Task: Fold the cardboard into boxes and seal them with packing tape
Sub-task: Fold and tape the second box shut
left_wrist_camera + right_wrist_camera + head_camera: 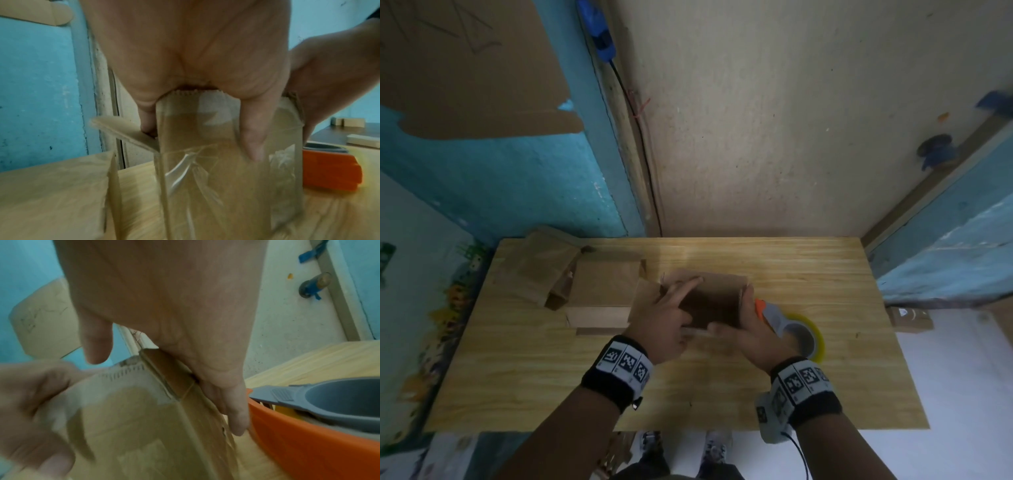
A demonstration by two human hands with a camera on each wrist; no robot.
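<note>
Both hands are clamped on one small cardboard box (710, 301) standing near the middle of the surface (808, 274): the left hand (666, 323) grips its left side, fingers (254, 138) pressed on a clear tape strip (205, 162), and the right hand (751, 337) clasps its right side. A tape dispenser (791, 329) lies just right of the box. More folded boxes (599, 294) sit toward the far left corner.

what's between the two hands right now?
The cardboard box with tape on it: the left hand holds its left side and the right hand its right side. Head view shows it best.
</note>
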